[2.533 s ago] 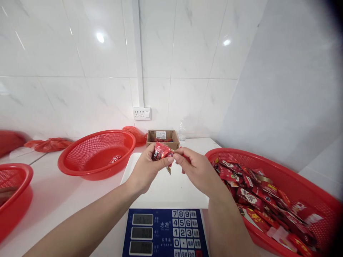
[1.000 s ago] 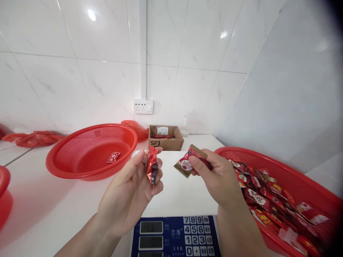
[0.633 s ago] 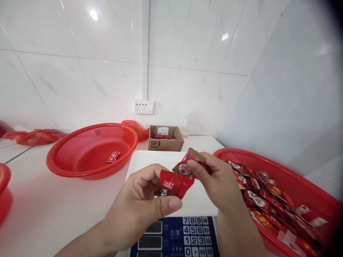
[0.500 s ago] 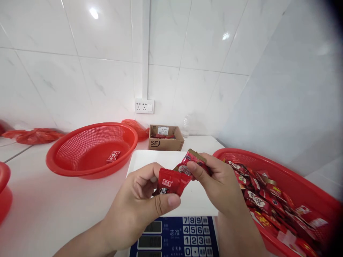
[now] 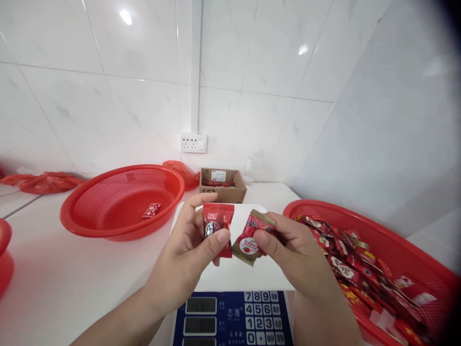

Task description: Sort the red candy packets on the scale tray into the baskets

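Note:
Near the middle of the head view, my left hand (image 5: 187, 245) pinches red wrapped candy (image 5: 216, 218) between thumb and fingers; a second red wrapper seems to lie behind it. Just to the right, my right hand (image 5: 295, 250) grips a red and gold candy packet (image 5: 251, 239) with a round white label. The two hands' packets are side by side over the white plate (image 5: 230, 278) of a weighing scale. Below them shows the scale's blue keypad panel (image 5: 236, 327), partly covered by my left forearm.
A red basket (image 5: 399, 240) full of wrapped candies stands at the right. At the left, another red basket (image 5: 122, 230) holds one red-and-white packet (image 5: 151, 210). A cardboard box (image 5: 230, 194) and red plastic bags (image 5: 46, 182) sit near the tiled wall.
My left hand has raised its red candy and turned it more upright. My right hand has tilted its packet, so its round label faces the camera. The packets have moved apart.

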The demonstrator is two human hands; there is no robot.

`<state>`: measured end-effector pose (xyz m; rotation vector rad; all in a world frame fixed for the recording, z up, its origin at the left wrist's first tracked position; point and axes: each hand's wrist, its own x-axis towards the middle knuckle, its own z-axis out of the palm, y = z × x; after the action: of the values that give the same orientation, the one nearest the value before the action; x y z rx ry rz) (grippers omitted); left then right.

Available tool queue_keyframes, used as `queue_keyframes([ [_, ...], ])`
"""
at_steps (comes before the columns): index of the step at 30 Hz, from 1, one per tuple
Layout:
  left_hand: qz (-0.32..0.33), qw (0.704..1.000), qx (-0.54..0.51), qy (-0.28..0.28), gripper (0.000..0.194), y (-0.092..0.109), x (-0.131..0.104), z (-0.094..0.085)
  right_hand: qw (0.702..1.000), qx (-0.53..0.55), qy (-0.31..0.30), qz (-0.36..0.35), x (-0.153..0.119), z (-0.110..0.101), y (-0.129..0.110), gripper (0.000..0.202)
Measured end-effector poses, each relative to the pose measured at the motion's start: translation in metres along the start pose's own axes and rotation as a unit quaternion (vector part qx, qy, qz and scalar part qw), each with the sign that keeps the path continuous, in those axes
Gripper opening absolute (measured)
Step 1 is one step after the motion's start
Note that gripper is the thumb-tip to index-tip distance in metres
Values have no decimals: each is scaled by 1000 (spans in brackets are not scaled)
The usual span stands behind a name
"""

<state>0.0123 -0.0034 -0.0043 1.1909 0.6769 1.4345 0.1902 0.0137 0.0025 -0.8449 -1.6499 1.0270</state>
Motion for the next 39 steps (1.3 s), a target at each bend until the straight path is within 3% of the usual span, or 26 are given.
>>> queue_keyframes([
  [2, -3, 999, 43, -4, 45, -2, 0, 0, 999, 0, -35, -6, 1, -2, 1, 35],
  [6, -4, 992, 109, -60, 28, -3, 0, 1, 998, -39, -52, -18, 5, -4, 2, 34],
  [9, -23, 991, 98, -84, 36, -3, 0, 0, 997, -60, -50, -8, 7, -2, 1, 35],
  [13, -61, 992, 84, -68, 57, -3, 2, 1, 995, -28, -98, 10, 8, 4, 0, 34],
  [16, -85, 991, 71, -76, 45, -1, 4, 1, 993, -14, -117, 6, 7, 6, 1, 33],
  [18, -92, 991, 49, -82, 32, -2, 6, 1, 994, -39, -104, -6, 7, 5, 1, 35],
  [21, -82, 994, 8, -65, 28, -4, 9, 0, 994, -78, -70, -21, 7, 2, 1, 39],
  [27, -25, 999, 8, 32, 52, -9, 16, -6, 999, -32, 30, -8, 4, -3, 5, 27],
  [30, -8, 998, 40, 49, 31, -13, 18, -7, 997, 25, 54, -42, 4, -2, 10, 23],
  [32, -13, 997, 57, 41, 19, -16, 19, -5, 995, 43, 47, -73, 5, 1, 13, 23],
  [34, -28, 998, 60, 24, 20, -17, 17, -2, 994, 37, 55, -88, 6, 6, 14, 23],
  [39, -31, 994, 90, -61, 20, -14, 10, 8, 997, 34, 62, -34, 3, 21, 9, 28],
])
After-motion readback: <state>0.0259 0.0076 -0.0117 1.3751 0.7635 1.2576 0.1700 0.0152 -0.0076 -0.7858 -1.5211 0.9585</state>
